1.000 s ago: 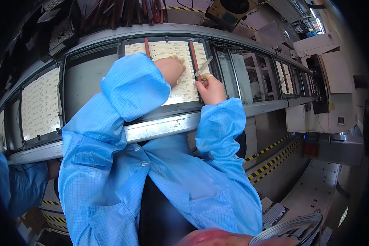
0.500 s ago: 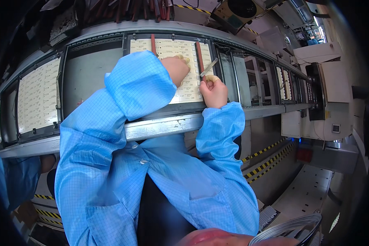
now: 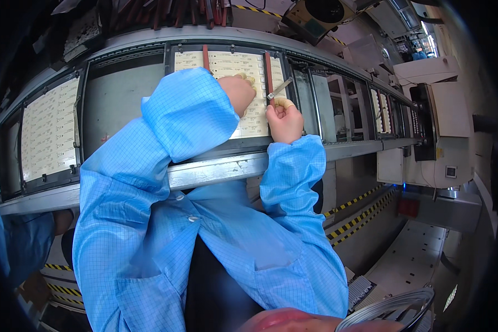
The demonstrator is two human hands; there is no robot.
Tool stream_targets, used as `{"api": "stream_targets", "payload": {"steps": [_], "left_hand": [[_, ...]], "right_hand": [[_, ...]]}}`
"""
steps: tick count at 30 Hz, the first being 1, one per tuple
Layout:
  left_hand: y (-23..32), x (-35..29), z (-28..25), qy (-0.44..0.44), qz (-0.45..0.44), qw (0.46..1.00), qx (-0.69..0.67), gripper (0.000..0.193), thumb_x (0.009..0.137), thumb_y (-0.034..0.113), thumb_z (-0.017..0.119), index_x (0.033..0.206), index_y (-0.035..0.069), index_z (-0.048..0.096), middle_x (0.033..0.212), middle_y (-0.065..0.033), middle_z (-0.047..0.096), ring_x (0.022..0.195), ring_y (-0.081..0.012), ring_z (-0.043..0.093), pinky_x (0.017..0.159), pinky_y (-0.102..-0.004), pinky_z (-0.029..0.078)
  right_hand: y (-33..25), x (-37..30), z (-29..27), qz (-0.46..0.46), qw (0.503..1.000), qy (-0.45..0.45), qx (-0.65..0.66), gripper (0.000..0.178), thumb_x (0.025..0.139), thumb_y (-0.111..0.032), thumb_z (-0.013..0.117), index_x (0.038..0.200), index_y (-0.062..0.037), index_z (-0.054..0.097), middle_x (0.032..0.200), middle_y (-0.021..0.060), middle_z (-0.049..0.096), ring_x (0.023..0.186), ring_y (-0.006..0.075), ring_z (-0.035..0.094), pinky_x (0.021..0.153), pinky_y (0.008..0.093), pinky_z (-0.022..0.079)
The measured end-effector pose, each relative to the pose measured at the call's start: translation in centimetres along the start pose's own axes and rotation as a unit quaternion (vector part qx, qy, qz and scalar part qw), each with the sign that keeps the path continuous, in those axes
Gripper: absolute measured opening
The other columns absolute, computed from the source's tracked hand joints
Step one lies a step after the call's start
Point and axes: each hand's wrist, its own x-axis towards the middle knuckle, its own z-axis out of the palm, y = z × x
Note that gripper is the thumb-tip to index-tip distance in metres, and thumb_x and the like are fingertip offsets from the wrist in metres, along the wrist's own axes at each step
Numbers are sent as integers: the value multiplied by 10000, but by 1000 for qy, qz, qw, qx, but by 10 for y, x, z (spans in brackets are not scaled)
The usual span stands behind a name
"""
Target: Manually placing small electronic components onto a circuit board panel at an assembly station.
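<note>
A cream circuit board panel (image 3: 253, 131) with rows of small printed outlines lies in a dark frame on the rail line in front of me. Two reddish-brown bars (image 3: 269, 72) cross it. My left hand (image 3: 237, 94), in yellow finger cots, rests over the panel's middle with fingers bent together; whatever is under its fingertips is hidden. At the right bar, my right hand (image 3: 286, 122) has its fingers curled closed, a yellow cot on one. A thin pale strip (image 3: 281, 87) with a small white end sticks out just above these fingers, seemingly held by them.
Another framed panel (image 3: 50, 130) sits farther left on the line. A metal rail (image 3: 221, 170) runs between me and the panels. Many reddish bars (image 3: 171, 14) are piled beyond the far rail. At far left, a blue sleeve (image 3: 30, 243) of another person shows.
My right hand has shifted slightly left and up, and the pale strip has moved with it against the right bar. My left hand stays nearly in place.
</note>
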Motion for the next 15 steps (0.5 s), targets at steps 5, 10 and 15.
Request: {"api": "stream_targets", "payload": {"steps": [5, 10, 15], "left_hand": [[2, -2, -5, -14, -3, 1000, 1, 406, 757, 157, 621, 1138, 29, 563, 1219, -136, 516, 1135, -276, 485, 930, -358, 451], [-1, 1, 2, 6, 9, 1000, 12, 397, 761, 159, 612, 1133, 29, 565, 1204, -137, 523, 1128, -278, 489, 926, -359, 453], [2, -3, -8, -25, 7, 1000, -5, 417, 758, 162, 614, 1146, 21, 557, 1245, -150, 501, 1148, -279, 476, 942, -356, 441]], "right_hand": [[4, 2, -1, -40, 999, 3, -37, 178, 748, -79, 668, 891, 19, 630, 645, -11, 576, 563, 40, 496, 541, 198, 438], [4, 3, -4, -46, 996, -9, -74, 212, 739, -123, 659, 910, 0, 635, 722, 92, 612, 618, 168, 594, 597, 286, 492], [1, 2, -4, -50, 992, -19, -113, 221, 747, -148, 655, 924, -18, 631, 754, 105, 603, 653, 208, 599, 626, 313, 497]]}}
